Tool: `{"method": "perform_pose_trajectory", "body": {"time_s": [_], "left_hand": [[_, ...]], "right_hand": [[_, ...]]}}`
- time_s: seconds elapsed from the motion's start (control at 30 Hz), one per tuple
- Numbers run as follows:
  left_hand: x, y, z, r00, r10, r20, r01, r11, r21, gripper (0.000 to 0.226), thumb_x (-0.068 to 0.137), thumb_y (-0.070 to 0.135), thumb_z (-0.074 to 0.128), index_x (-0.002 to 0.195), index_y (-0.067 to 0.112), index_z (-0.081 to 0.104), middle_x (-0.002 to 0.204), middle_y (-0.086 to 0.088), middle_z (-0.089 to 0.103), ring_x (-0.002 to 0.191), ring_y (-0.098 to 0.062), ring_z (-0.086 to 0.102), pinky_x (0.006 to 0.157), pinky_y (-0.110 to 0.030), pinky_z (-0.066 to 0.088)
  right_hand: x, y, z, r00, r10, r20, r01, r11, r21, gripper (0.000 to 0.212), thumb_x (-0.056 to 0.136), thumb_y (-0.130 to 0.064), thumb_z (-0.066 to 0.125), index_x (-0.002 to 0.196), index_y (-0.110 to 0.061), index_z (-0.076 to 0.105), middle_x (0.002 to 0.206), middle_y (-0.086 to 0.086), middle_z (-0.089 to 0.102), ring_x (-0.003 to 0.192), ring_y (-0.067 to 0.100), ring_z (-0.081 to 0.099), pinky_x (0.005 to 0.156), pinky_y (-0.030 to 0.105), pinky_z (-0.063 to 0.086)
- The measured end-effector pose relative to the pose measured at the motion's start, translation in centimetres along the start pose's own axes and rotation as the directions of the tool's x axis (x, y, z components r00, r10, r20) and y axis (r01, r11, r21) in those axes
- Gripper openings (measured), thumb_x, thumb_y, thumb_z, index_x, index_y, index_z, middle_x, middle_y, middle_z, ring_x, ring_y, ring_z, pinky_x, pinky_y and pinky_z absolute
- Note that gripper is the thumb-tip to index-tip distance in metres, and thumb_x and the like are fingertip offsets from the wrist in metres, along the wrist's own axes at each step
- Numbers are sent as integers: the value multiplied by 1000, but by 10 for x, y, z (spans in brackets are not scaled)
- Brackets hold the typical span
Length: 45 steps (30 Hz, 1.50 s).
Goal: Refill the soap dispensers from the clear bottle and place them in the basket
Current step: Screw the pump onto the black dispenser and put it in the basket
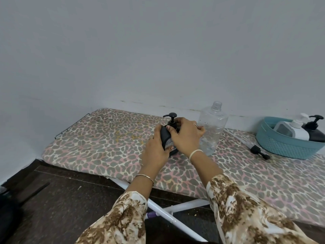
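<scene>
A black soap dispenser [166, 136] stands on the leopard-print ironing board [105, 143], its black pump head sticking up. My left hand [155, 147] grips the dispenser's body from the left. My right hand [186, 136] holds the collar below the pump, fingers curled round it. Just right of my right hand stands the clear bottle [213, 124], uncapped and nearly empty. At the right end sits a teal basket [281, 147] holding a white dispenser [297, 129] and a black dispenser [315, 131].
A loose black pump cap with its clear tube [259, 150] lies on the board in front of the basket. A grey wall runs behind the board. The board's white legs [167, 212] cross over a dark floor below.
</scene>
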State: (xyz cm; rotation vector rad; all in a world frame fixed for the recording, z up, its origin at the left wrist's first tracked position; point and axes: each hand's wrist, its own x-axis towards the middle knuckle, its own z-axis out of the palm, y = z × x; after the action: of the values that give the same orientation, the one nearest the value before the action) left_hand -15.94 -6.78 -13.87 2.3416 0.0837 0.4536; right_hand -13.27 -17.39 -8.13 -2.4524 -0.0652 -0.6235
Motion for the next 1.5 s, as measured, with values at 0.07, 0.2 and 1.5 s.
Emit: {"method": "perform_pose_trajectory", "body": {"time_s": [0.07,0.2,1.5], "left_hand": [[-3,3,4,999,-27,-37,28,998,47,89,83,30,71,146,36,8,119,-7,58,101,-29,59,71,-46,54],[-3,4,6,999,-37,-32,39,997,67,91,85,33,70,150,32,6,128,-8,53,111,-30,55,79,-45,52],[-23,11,1,989,-144,-24,135,967,-214,44,67,35,80,96,23,49,89,4,62,79,-15,62,62,-34,52]], "right_hand": [[-1,-2,3,999,43,-6,-43,999,-13,26,83,-44,62,106,-34,63,100,-14,69,112,15,52,102,45,23],[4,3,3,1000,21,20,-22,998,53,28,83,-48,62,108,-35,62,104,-15,68,110,13,54,98,47,25],[-31,1,-5,960,204,191,-272,841,469,61,73,-42,78,119,-19,45,112,-4,57,110,20,56,87,32,47]]}}
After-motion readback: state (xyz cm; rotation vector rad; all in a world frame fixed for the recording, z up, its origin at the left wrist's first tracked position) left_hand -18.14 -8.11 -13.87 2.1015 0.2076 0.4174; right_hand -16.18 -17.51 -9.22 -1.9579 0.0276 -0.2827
